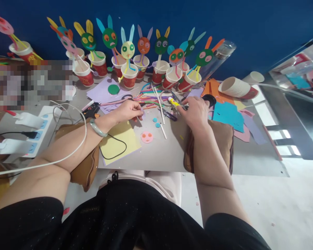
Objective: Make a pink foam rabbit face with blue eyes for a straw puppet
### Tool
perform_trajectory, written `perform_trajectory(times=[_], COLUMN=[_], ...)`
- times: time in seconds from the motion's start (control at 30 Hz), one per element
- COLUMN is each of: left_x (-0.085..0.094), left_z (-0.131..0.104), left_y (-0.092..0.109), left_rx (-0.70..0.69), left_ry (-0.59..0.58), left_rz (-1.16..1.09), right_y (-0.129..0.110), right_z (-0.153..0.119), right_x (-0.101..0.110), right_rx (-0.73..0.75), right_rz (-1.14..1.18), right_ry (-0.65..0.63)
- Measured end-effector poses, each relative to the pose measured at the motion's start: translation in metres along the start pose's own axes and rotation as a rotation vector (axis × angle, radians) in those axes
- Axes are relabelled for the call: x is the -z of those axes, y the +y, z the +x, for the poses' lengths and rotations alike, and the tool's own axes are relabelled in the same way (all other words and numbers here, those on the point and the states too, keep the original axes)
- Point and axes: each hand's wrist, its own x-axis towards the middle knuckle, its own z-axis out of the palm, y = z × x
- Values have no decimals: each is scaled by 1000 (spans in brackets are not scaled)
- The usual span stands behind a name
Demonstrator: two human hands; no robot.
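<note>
My left hand pinches a small light-purple paper piece above the table. My right hand reaches into the clutter on the right, fingers curled down over a dark item that I cannot make out. Beside its thumb lies a yellow glue tube. A pink paper face with orange eyes lies between my arms. Two small blue paper discs and a white paper stick are just above it. Dark-handled scissors lie between the hands.
Red paper cups holding rabbit-faced paper figures line the blue wall. A glue gun, yellow paper and a white power strip are on the left. Blue paper sheets and stacked cups lie right. Brown cushions sit under my forearms.
</note>
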Motion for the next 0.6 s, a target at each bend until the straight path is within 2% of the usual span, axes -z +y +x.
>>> perform_trajectory(times=[0.13, 0.23, 0.4, 0.5, 0.57, 0.6], left_x=[-3, -7, -6, 7, 18, 22], left_z=[1, 0, 2, 7, 11, 11], left_y=[-1, -2, -7, -13, -18, -19], left_rx=[-62, -133, -169, -226, -203, -191], left_ry=[-1, 2, -14, 129, 260, 269], left_rz=[61, 76, 108, 276, 509, 638], right_y=[-56, -81, -88, -85, -83, -82], right_z=[-16, -30, -39, -36, -33, -33], right_x=[-20, -38, -50, -48, -47, -47], right_rx=[107, 125, 5, -30, -49, -57], right_rz=[213, 366, 464, 439, 389, 362], right_ry=[-198, -329, -385, -393, -401, -405])
